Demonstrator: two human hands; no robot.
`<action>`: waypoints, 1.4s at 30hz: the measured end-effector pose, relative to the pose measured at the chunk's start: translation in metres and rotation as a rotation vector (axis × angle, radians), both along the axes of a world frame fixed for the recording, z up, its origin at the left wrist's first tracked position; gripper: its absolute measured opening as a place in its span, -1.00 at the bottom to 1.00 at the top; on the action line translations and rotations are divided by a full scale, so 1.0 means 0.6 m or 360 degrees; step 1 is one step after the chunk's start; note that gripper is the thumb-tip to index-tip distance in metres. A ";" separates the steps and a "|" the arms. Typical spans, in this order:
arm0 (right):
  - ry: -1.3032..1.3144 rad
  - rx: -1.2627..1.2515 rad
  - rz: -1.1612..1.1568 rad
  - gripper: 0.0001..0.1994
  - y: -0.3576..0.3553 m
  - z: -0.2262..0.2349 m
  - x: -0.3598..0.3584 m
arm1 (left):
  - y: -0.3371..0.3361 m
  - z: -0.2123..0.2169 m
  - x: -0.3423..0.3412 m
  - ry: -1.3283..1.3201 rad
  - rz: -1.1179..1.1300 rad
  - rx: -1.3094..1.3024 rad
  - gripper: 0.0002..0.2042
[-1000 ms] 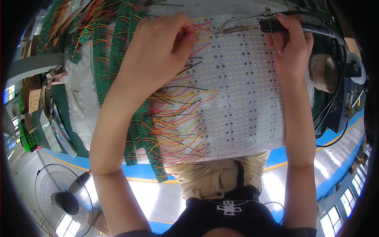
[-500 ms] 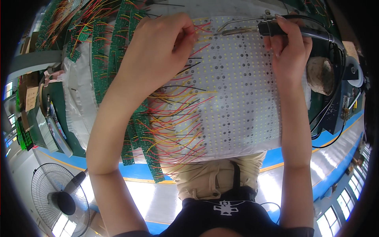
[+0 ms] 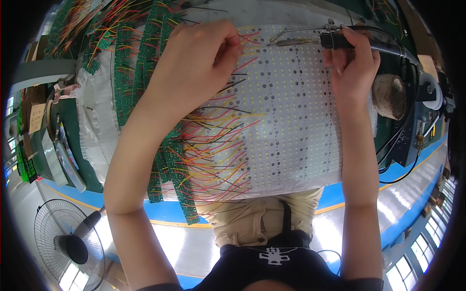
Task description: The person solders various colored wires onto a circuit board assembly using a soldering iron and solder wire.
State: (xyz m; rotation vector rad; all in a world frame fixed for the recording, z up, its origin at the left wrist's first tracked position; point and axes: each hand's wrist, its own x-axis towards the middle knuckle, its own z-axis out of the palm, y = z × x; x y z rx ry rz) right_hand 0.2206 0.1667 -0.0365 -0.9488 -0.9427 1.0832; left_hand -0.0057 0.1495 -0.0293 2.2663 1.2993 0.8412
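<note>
While the left hand is pinched narrowly on thin wires at the white LED panel, a soldering iron is gripped by the right hand. The panel lies on a workbench; 1 fan stands below.

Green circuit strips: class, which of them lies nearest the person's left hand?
The strip just left of the left hand, partly under its wrist; the other green strips lie farther left or lower, near the table edge.
</note>
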 end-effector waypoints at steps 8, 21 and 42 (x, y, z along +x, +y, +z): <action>0.0090 -0.0092 -0.0018 -0.85 0.001 0.001 0.003 | -0.002 0.015 0.000 0.0013 -0.0020 -0.0093 -0.94; 0.0149 -0.0137 -0.0044 -0.87 0.003 0.002 0.008 | 0.001 0.024 -0.005 0.0235 -0.0201 0.0361 -0.89; 0.0121 -0.0068 -0.0001 -0.87 0.006 -0.006 0.010 | -0.010 0.023 0.001 0.0086 -0.0071 -0.0044 -0.92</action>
